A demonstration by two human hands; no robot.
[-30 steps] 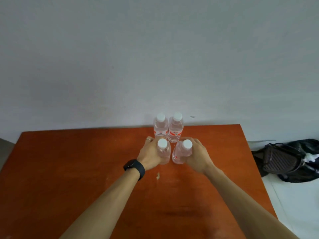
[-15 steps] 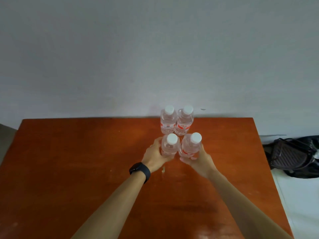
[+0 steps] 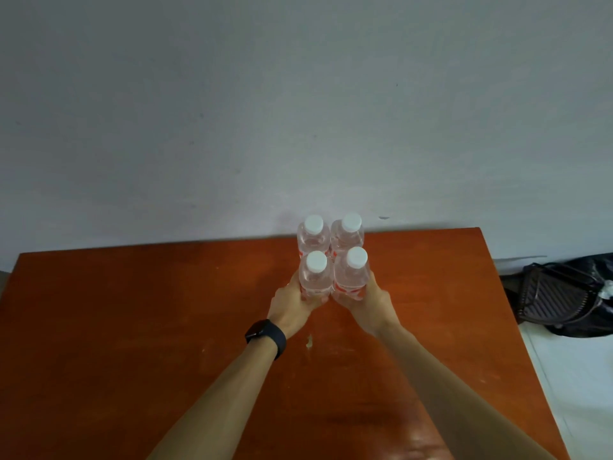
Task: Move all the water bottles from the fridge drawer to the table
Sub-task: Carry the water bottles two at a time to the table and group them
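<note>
1. Table [image 3: 132, 327]: reddish-brown wooden top. It stretches well to the left of the left hand and passes beneath both forearms.
2. Watch [image 3: 265, 333]: dark band on the wrist directly behind the left hand.
3. Left hand [image 3: 292, 305]: fingers are curled round the lower body of the front-left bottle, clasping it from its outer side.
4. Front-left bottle [image 3: 315, 277]: clear, with a white cap and a red label, and upright in the left hand's grasp. Its side touches the front-right bottle. The fingers hide its base, so contact with the table cannot be told.
5. Back-left bottle [image 3: 311, 235]: same kind, standing upright just beyond the left hand's fingertips and close against the front-left bottle. Neither hand holds it.
6. Back-right bottle [image 3: 348, 232]: upright just beyond the right hand and beside the back-left bottle. Neither hand holds it.
7. Front-right bottle [image 3: 352, 273]: upright, with its lower body enclosed by the right hand and its base likewise hidden.
8. Right hand [image 3: 368, 303]: fingers are wrapped round the front-right bottle from its outer side. The two hands lie close together, their heels nearly meeting below the bottles, each clamped on its own bottle.
9. Wall [image 3: 298, 111]: plain grey surface beyond both hands, meeting the table's far edge.
10. Bag [image 3: 560, 297]: dark, lying on the pale floor [image 3: 580, 376] well to the right of the right hand, off the table.
</note>
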